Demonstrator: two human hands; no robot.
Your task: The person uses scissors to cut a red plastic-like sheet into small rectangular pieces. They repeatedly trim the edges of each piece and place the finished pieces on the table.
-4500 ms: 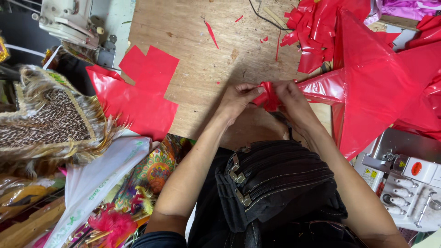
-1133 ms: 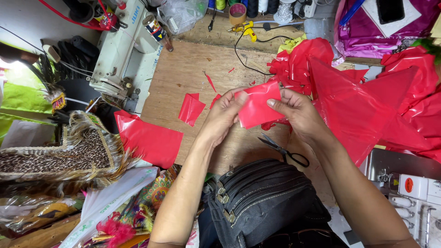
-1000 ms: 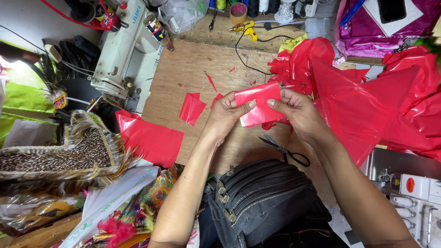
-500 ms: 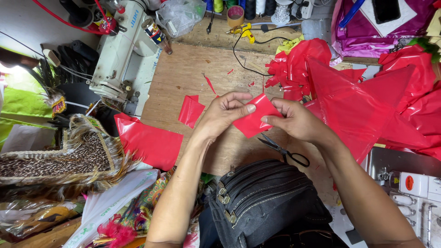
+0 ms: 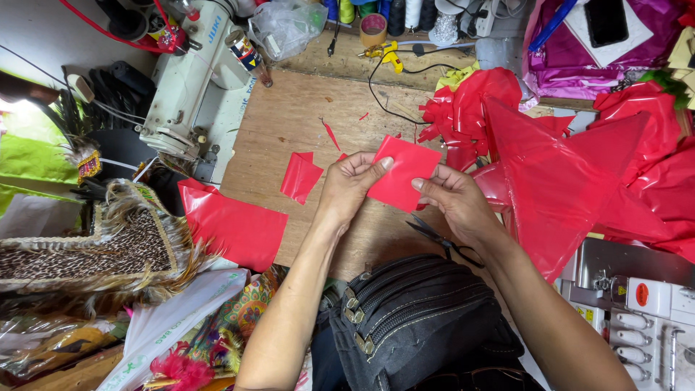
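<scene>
Cluttered wooden worktable (image 5: 304, 123), sewing machine (image 5: 192, 69) at its far-left corner; you hold the red plastic square (image 5: 402, 172) above the table's middle, left hand (image 5: 346, 190) and right hand (image 5: 455, 201) pinching opposite edges; likely thin, floppy, slick; grip by edges.

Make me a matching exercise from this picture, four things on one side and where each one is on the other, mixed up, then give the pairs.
Things:
1. red square
2. scissors
3. sewing machine
4. tape roll

Places:
A. far edge of the table, top centre
B. held between both hands
C. on the table under the right hand
D. far left of the wooden table

Pairs: 1-B, 2-C, 3-D, 4-A. The left hand pinches the square's left edge.
</scene>
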